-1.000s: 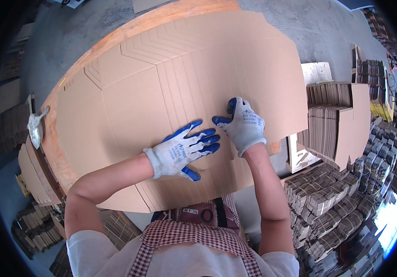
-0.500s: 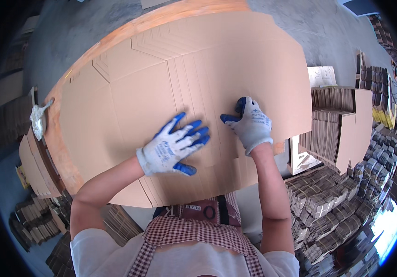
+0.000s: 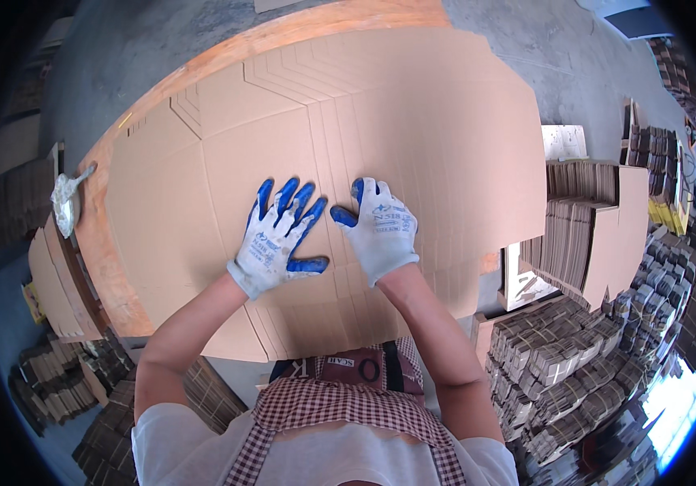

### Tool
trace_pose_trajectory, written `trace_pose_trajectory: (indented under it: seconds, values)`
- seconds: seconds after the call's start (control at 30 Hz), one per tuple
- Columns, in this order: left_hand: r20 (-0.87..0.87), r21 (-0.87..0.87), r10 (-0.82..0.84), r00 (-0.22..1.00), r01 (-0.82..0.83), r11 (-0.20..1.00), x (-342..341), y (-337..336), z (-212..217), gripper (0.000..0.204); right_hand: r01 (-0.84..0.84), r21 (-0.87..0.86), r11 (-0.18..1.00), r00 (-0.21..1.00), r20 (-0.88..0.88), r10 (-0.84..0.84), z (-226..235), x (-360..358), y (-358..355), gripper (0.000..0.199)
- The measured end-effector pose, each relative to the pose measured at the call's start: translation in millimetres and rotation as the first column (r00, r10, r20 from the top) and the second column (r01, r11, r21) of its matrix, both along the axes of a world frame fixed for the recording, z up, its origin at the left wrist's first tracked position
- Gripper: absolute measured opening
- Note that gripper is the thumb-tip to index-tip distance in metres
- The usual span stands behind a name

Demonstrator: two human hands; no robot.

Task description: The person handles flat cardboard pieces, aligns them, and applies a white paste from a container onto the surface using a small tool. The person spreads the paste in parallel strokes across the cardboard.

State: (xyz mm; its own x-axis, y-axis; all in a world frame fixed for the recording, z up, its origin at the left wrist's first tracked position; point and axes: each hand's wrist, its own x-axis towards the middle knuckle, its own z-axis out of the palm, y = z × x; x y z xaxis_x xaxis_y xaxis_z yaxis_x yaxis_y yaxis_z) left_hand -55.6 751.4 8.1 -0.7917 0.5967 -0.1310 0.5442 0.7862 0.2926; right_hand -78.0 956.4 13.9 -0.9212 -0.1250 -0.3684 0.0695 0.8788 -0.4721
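A large brown cardboard sheet (image 3: 445,138), scored with fold lines and slots, lies flat in front of me. My left hand (image 3: 273,241), in a white glove with blue fingertips, rests on the sheet left of the central creases, fingers spread and thumb out to the right. Just right of it, my right hand (image 3: 380,223), gloved the same way, touches the cardboard near those creases. Its thumb points left, apart from the bent index finger, while the other fingers curl under and are partly hidden. Nothing shows in either hand.
An orange-brown wooden board (image 3: 113,251) shows beneath the sheet's far and left edges. A clear plastic bundle (image 3: 66,202) sits at its left rim. Upright cardboard pieces (image 3: 579,235) stand at the right, above tied cardboard bundles (image 3: 555,344). More stacks (image 3: 60,381) lie at lower left.
My right hand has moved left across the sheet, closer to my left hand. The left hand has shifted slightly left and turned, its fingers now pointing away from me.
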Motion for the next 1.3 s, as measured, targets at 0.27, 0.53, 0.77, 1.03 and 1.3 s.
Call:
trace_pose_trajectory:
  seconds: [0.27,0.53,0.77,1.03,1.3]
  values:
    - [0.003,0.007,0.008,1.000,-0.008,1.000,-0.4,-1.9,-0.6,0.095,-0.021,0.031,0.999,0.999,0.032,0.020,0.0,-4.8,-1.0,0.048]
    - [-0.004,0.015,0.005,1.000,-0.005,1.000,-1.8,-1.8,-0.4,0.096,-0.020,0.003,1.000,0.999,0.037,0.020,-2.1,-6.6,1.1,0.047]
    - [-0.016,0.013,0.000,1.000,0.000,1.000,1.3,-0.4,-3.6,0.099,-0.032,0.000,0.999,0.998,0.060,0.032,-5.1,-6.7,1.6,0.047]
    - [-0.040,0.006,0.000,0.999,0.000,1.000,3.4,-0.9,-0.4,0.101,-0.018,-0.007,1.000,0.997,0.078,0.018,0.5,-6.8,-0.2,0.047]
    - [-0.068,0.121,-0.008,0.998,0.017,0.993,-20.8,3.7,36.6,0.090,0.230,-0.254,0.939,0.973,0.047,-0.226,21.1,45.1,46.0,0.039]
